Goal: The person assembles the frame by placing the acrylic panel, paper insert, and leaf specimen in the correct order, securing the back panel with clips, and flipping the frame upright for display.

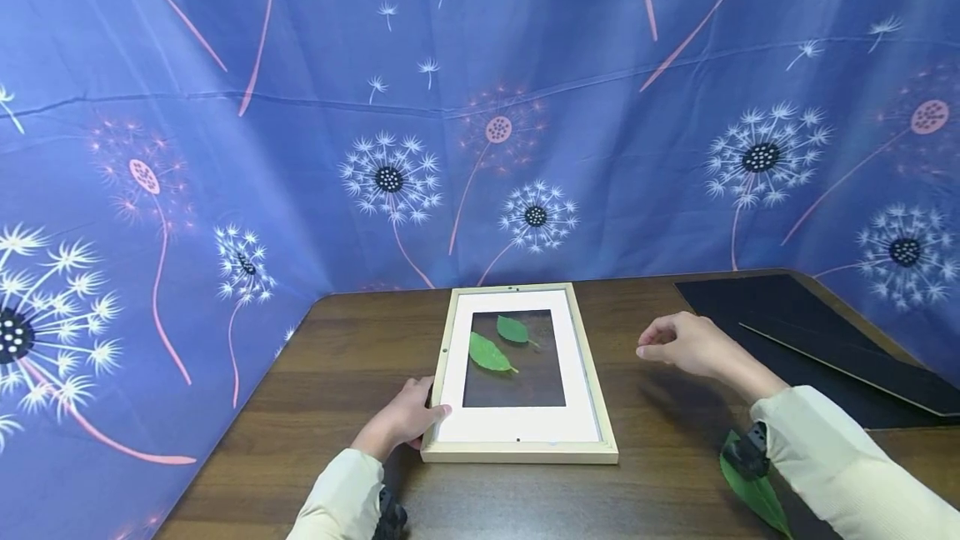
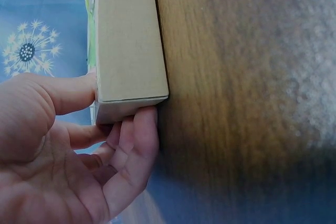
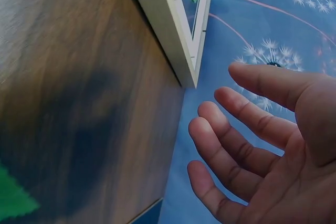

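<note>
Picture frame (image 1: 519,457) lies flat on the surface, pale wood round a white mat (image 1: 517,424), two green leaves (image 1: 491,353) (image 1: 513,329) within the mat's opening. Left hand (image 1: 405,411) grips its near left corner; right hand (image 1: 693,344) hangs to its right, fingers loosely bent, holding nothing. The frame looks stiff and fairly light, best taken by its wooden side rails; the opening seems backed by a clear pane, likely slick and breakable. The leaves look thin, limp and apt to slide or tear, so a stem pinch would suit. The left wrist view adds fingers tucked against the frame's side wall, mostly hidden from the head view. The right wrist view bares the right palm; only the head view shows the black board (image 1: 738,301) right of the frame.
</note>
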Motion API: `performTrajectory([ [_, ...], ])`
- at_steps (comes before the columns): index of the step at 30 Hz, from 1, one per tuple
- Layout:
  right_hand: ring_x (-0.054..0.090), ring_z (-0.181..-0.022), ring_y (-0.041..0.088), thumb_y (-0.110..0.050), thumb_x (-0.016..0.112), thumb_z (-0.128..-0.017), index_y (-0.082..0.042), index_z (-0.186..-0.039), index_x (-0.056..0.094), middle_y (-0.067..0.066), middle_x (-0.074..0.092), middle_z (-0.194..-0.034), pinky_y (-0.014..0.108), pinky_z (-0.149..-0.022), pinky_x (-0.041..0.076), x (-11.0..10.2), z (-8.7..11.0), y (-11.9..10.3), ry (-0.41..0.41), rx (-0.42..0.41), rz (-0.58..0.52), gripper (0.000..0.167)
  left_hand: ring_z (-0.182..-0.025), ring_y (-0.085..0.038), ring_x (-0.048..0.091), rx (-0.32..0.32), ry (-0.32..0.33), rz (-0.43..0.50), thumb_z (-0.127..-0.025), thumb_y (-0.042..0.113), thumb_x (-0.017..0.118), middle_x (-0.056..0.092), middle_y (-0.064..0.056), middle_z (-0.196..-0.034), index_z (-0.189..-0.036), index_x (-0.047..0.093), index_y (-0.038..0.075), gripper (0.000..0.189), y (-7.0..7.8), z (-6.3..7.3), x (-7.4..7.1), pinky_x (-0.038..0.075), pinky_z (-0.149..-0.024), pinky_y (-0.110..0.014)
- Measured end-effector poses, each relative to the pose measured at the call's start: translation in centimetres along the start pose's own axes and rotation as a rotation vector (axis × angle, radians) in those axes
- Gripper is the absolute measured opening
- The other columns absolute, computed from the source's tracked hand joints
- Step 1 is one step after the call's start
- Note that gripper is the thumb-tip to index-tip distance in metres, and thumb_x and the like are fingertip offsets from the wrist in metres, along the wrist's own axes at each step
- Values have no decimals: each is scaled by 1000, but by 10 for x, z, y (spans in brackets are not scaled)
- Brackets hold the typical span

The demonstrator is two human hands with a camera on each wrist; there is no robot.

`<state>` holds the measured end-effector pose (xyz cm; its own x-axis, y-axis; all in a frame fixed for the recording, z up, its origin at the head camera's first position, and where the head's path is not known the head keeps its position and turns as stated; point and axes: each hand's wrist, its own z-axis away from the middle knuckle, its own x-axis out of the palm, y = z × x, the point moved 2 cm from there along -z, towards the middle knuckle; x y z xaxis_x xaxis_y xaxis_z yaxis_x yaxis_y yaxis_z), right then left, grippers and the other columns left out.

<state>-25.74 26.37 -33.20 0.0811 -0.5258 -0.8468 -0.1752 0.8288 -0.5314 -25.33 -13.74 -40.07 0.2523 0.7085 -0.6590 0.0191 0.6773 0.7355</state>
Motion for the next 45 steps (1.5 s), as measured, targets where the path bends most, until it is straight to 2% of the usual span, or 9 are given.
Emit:
performTrajectory([
  [8, 61, -80, 15, -26, 74, -93, -6, -102, 74, -2, 68, -88, 35, -67, 49, 1, 21, 17, 30, -21, 4, 22, -86, -32, 61, -15, -3, 24, -99, 8, 65, 42, -31, -127, -148, 37, -12, 60, 0, 1, -1, 59, -56, -41],
  [17, 62, -80, 15, -29, 70, -97, -6, -108, 73, -3, 68, -91, 36, -66, 51, 0, 42, 28, -4, 16, -10, 26, -90, -33, 60, -17, -1, 19, -99, 10, 65, 41, -33, -131, -148, 37, -12, 60, 0, 3, -5, 59, -58, -41],
  [24, 60, -87, 16, -33, 70, -97, -11, -107, 73, -3, 67, -94, 36, -68, 50, -3, 59, 37, 2, 32, 17, 24, -90, -33, 60, -23, 5, 14, -99, 9, 64, 41, -32, -130, -148, 38, -11, 59, 1, 3, -6, 59, -57, -40],
  [31, 58, -84, 16, -33, 68, -99, -8, -113, 72, -1, 65, -94, 35, -66, 50, -4, 77, 49, -22, 75, -7, 29, -92, -33, 60, -46, 2, 3, -100, 10, 64, 43, -30, -129, -149, 39, -9, 58, 1, 4, -5, 59, -59, -40],
  [39, 56, -76, 9, -32, 65, -100, -10, -114, 72, -3, 64, -90, 28, -62, 47, -1, 102, 68, -13, 72, -2, 27, -92, -32, 60, -56, -9, -10, -100, 10, 62, 43, -30, -131, -150, 38, -9, 58, 3, 3, -2, 59, -60, -39],
  [45, 56, -83, 8, -32, 64, -101, -11, -114, 71, -3, 66, -97, 27, -62, 46, 2, 118, 80, -24, 95, 2, 25, -92, -33, 61, -43, -4, -6, -100, 11, 64, 43, -32, -130, -149, 37, -10, 59, 4, 3, 0, 59, -60, -40],
])
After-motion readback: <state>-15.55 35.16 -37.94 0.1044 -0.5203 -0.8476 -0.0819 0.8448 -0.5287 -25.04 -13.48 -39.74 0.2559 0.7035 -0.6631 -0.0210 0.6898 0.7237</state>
